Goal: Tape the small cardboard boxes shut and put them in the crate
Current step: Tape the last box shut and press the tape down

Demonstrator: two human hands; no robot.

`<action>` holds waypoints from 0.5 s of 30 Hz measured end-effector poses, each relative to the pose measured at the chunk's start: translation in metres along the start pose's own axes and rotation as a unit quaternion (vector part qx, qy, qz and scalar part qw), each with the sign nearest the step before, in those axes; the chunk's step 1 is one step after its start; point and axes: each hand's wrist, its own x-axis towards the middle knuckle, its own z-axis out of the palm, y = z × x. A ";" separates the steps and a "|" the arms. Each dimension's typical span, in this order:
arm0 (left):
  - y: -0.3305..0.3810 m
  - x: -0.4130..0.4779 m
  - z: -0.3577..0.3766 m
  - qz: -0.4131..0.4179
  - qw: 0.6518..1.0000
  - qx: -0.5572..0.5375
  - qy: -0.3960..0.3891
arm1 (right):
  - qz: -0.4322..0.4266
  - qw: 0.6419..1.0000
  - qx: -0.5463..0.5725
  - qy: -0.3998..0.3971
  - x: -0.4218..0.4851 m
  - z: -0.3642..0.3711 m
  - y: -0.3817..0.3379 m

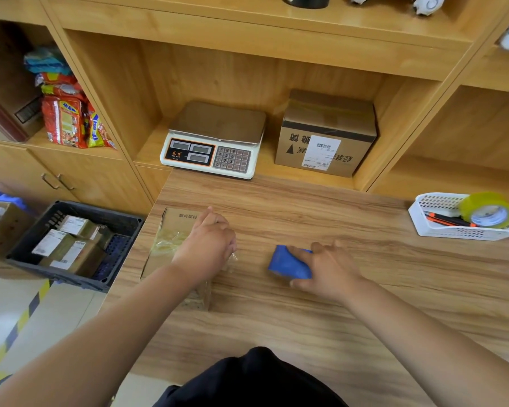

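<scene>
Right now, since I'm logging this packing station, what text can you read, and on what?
"7 8 9", "4 5 6", "1 2 3", "0": scale keypad.
Scale brand: orange characters, blurred.
Shelf box: upside-down Chinese print, barcode label; unreadable.
Small box under left hand: Chinese line, blurred.
Crate box labels, snack packets: too small.
Blue dispenser: none visible.

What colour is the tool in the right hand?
Blue; the tool shows best in the head view.

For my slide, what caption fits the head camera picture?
Left hand rests on a taped brown cardboard box; right hand grips a blue blocky object.
</scene>
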 end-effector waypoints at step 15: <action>-0.006 -0.007 0.004 0.001 0.994 -0.096 0.042 | 0.207 0.970 0.016 0.124 -0.011 0.116 0.038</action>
